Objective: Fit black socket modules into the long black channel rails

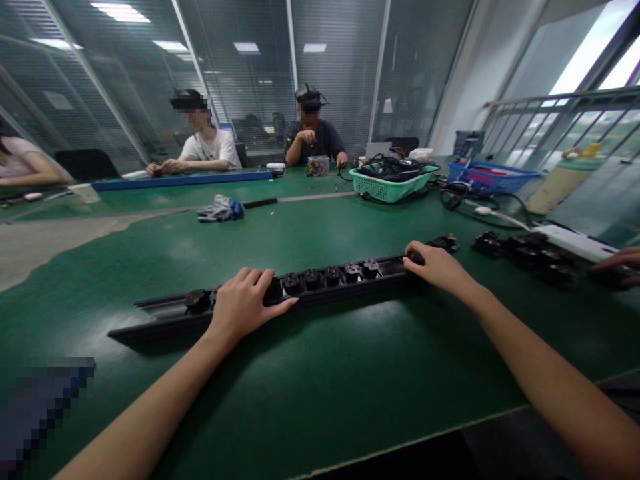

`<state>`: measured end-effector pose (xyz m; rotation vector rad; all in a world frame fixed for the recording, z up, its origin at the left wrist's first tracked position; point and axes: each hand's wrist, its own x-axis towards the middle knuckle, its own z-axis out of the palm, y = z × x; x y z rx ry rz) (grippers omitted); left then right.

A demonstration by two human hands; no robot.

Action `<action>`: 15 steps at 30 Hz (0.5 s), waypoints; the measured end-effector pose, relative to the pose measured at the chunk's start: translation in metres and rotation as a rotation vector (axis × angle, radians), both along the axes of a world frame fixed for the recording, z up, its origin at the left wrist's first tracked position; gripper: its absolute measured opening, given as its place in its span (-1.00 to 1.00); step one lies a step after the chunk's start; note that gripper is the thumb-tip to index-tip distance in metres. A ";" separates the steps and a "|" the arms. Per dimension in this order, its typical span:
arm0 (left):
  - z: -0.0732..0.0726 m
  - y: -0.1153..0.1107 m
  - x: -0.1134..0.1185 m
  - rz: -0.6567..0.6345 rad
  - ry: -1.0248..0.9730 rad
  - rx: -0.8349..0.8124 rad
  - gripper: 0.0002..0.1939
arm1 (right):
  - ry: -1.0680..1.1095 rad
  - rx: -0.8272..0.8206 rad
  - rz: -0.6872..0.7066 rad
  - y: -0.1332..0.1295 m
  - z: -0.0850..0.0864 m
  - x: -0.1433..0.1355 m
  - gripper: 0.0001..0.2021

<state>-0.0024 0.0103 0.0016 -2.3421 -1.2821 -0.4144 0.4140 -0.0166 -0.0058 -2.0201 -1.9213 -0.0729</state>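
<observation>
A long black power-strip housing (320, 297) lies slantwise on the green table, its open trough facing up. Several black socket modules (332, 274) sit in a row along its middle, and another socket module (197, 301) stands near the left end. My left hand (245, 300) is over the housing left of the row, its fingers on the far side and the thumb along the near side. At the right end, my right hand (434, 265) pinches a dark socket module (415, 257) over the trough; the fingers partly cover it.
Loose black modules (530, 257) and a white power strip (575, 241) lie right, near another person's hand (623, 260). Behind are a green basket (393, 189) of cables, a blue basket (493, 180), a bottle (565, 177) and gloves (221, 209). Several people sit around the table.
</observation>
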 end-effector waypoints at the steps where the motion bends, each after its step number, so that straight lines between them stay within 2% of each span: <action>1: 0.000 0.000 0.000 -0.001 -0.003 -0.003 -0.33 | 0.000 0.002 -0.004 0.000 0.000 0.001 -0.73; 15: 0.000 0.000 0.000 -0.001 -0.016 -0.010 -0.33 | -0.039 -0.054 -0.060 0.003 -0.003 0.020 -0.70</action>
